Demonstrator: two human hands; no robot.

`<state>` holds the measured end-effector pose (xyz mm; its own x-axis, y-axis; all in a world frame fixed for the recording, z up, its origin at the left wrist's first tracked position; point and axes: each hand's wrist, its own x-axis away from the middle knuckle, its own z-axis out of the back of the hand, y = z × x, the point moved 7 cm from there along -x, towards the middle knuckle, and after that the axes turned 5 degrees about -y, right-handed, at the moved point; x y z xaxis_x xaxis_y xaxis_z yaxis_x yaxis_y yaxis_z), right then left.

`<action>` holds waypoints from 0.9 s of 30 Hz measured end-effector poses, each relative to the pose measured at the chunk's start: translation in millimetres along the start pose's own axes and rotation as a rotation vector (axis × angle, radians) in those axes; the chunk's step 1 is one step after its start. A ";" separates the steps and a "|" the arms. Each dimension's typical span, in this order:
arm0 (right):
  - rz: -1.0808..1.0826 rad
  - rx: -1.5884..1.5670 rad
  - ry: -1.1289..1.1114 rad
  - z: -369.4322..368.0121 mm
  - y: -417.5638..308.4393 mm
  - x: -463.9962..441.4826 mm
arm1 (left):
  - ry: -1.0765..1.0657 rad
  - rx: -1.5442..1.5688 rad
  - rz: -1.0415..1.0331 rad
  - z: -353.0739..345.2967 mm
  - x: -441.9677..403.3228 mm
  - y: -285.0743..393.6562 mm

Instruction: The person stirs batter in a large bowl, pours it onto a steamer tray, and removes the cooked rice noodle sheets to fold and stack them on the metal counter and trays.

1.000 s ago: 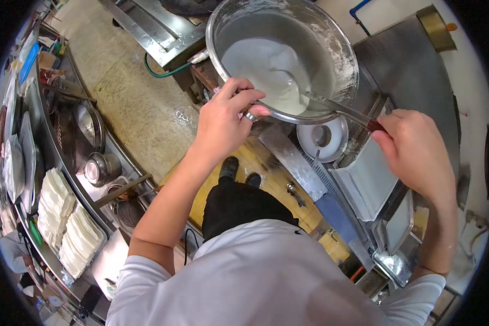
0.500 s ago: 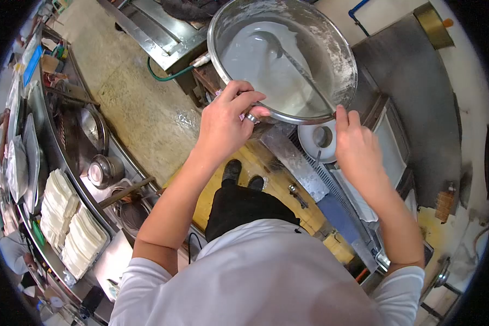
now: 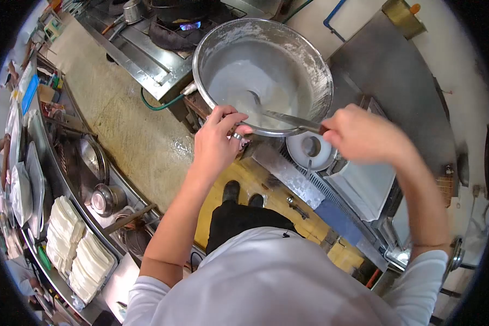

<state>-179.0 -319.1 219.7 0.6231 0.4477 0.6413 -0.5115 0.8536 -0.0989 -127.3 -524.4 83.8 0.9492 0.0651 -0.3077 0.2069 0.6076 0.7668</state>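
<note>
Glossy metal bowl, its inside wall rough; smooth cloth shirt.

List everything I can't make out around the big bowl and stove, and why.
All head view:
Scoop of the ladle: partly sunk in white liquid.
Handle's end: covered by the right hand.
Support under the big bowl: hidden by the bowl.
Dark pan: cut off by the top edge.

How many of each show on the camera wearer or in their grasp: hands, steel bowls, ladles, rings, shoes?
Left hand and right hand: 2
Steel mixing bowl: 1
Ladle: 1
Finger ring: 1
Dark shoes: 2
Total: 7
</note>
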 end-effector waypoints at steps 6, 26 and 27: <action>-0.087 0.320 0.448 -62.1 -11.9 -27.1 | 0.003 -0.011 -0.035 -2.1 -2.1 -4.3; -0.047 0.223 0.326 -53.2 -25.8 -20.7 | 0.013 0.040 -0.039 -2.9 -2.8 -5.8; -0.082 0.270 0.390 -56.1 -23.1 -24.3 | 0.013 0.035 -0.039 -2.9 -3.0 -5.9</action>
<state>-149.2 -334.8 163.8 0.8166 0.4925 0.3009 -0.5548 0.8136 0.1741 -132.0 -525.9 78.5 0.9372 0.0521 -0.3449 0.2522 0.5820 0.7731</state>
